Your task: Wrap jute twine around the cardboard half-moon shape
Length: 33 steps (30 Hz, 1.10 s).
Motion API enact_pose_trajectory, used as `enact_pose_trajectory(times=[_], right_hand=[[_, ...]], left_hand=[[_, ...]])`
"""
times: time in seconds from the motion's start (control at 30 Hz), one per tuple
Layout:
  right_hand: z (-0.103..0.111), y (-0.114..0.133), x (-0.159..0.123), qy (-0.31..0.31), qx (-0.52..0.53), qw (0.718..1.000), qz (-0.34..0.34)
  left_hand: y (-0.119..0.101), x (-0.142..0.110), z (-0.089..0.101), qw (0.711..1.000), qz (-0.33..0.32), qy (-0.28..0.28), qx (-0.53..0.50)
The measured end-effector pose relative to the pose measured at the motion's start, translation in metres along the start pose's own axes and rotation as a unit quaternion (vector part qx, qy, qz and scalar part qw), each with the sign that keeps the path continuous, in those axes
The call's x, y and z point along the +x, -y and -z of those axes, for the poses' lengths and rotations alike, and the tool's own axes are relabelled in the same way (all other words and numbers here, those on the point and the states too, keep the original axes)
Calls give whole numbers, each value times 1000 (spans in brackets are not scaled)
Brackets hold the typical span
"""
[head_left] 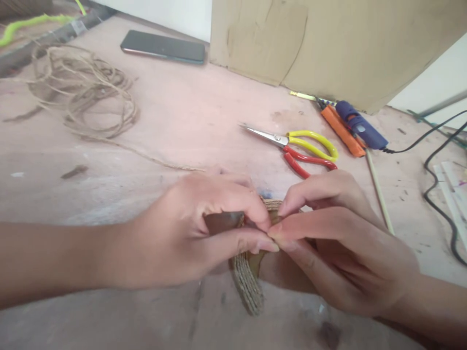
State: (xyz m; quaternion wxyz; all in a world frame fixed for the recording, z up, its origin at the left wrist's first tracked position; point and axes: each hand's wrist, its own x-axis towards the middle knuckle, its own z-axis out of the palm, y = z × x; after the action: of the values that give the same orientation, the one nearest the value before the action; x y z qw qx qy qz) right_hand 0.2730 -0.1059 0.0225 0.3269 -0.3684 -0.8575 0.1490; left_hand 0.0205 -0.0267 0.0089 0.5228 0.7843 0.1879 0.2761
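Note:
A curved piece covered in rows of brown twine (248, 287) is between my hands, just above the table. My left hand (189, 218) is closed in a pinch on it, thumb and forefinger pressed together. From the other side my right hand (350, 248) pinches the same piece, its fingertips meeting those of my left hand. The fingers hide the exact spot they press. A loose coil of twine (126, 104) lies at the upper left, and one strand runs from it toward my left hand. Scissors (282, 140) with one yellow and one red handle lie just beyond my hands.
A dark phone (162, 47) lies at the back, beside an upright cardboard sheet (292, 43). A blue and orange glue gun (359, 124) lies at the right with a black cord (430, 170). Near it is a thin stick (379, 189). Yellow-green cord (32, 22) shows at the upper left.

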Motion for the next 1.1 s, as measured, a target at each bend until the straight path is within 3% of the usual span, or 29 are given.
enact_pose_trajectory(times=[0.13,0.27,0.4,0.53,0.83,1.1], right_hand=[[0,-3,1,-36,29,999,3],[-2,-4,-1,-39,21,999,15],[-7,-3,-5,-88,51,995,3],[-6,-3,-6,-38,43,998,5],[-2,-5,-3,-47,60,997,-5],[-4,-5,-1,-42,72,996,8]], left_hand=[[1,1,10,999,-23,21,-22],[6,2,17,999,16,-4,-34],[8,3,16,995,55,-20,-76],[8,3,14,990,83,-30,-113],[6,2,14,989,105,-34,-97],[-1,0,18,999,3,-17,37]])
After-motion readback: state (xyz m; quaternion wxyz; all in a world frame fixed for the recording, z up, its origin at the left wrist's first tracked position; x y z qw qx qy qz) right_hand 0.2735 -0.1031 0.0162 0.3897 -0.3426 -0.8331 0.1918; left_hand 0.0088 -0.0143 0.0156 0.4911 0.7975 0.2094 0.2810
